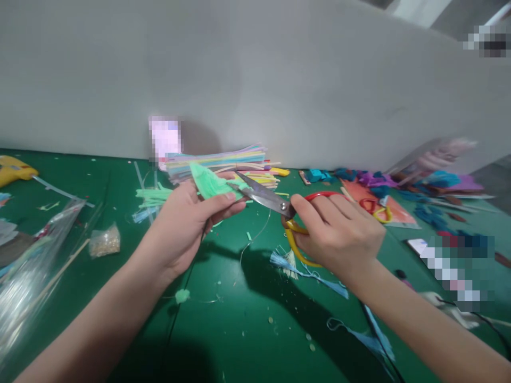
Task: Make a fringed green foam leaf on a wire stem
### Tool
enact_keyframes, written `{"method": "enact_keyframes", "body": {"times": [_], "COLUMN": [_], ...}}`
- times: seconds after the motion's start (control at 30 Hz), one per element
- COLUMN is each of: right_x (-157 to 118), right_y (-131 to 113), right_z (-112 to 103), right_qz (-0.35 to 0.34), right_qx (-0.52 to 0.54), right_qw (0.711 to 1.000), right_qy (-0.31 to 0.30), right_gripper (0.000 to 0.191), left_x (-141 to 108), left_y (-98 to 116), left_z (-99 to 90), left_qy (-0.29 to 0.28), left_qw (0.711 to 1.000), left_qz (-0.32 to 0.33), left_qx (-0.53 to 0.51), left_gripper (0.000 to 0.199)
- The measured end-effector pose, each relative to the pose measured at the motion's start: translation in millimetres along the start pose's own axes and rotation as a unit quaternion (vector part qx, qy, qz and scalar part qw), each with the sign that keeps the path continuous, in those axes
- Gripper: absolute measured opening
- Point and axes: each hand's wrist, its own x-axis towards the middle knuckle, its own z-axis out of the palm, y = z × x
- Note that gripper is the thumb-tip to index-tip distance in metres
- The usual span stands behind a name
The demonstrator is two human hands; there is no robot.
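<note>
My left hand (191, 218) is closed on a light green fuzzy leaf-shaped piece (208, 182), pinched between thumb and fingers, with its pointed tip up and to the left. My right hand (339, 226) grips a pair of scissors (271, 201) by its red and yellow handles. The blades are parted and point left, meeting the right end of the green piece close to my left thumb. Whether they are cutting into it I cannot tell. Below, on the green table (223, 330), lies a small green fuzzy piece (182, 296) on a thin wire.
Bundled pastel pipe cleaners (223, 157) lie along the grey partition (259, 74). Blue tassels (319, 276) rest beneath my right hand. Leftward are a small bag of beads (104, 242), clear plastic wrap (40, 276) and a yellow glue gun (16, 170). Another red-and-yellow scissors (375, 209) lies right.
</note>
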Motion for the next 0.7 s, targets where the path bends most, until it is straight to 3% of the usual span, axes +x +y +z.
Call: {"method": "enact_keyframes", "body": {"times": [0.43, 0.6, 0.7], "right_x": [6.5, 14.3, 19.2], "right_y": [14.2, 23.3, 25.5], "right_z": [6.3, 4.4, 2.9], "right_qz": [-0.052, -0.086, -0.099], "right_qx": [0.016, 0.010, 0.008], "right_qw": [0.998, 0.996, 0.995], "right_qy": [-0.016, 0.031, 0.029], "right_gripper": [0.019, 0.023, 0.025], "left_x": [9.6, 12.0, 13.9], "left_y": [-2.4, 0.6, 2.5], "left_z": [-8.3, -8.9, -10.8], "left_qy": [-0.025, -0.002, -0.007], "left_qw": [0.998, 0.996, 0.993], "left_qz": [-0.050, -0.040, -0.044], "left_qx": [-0.036, -0.076, -0.106], "left_gripper": [0.028, 0.011, 0.014]}}
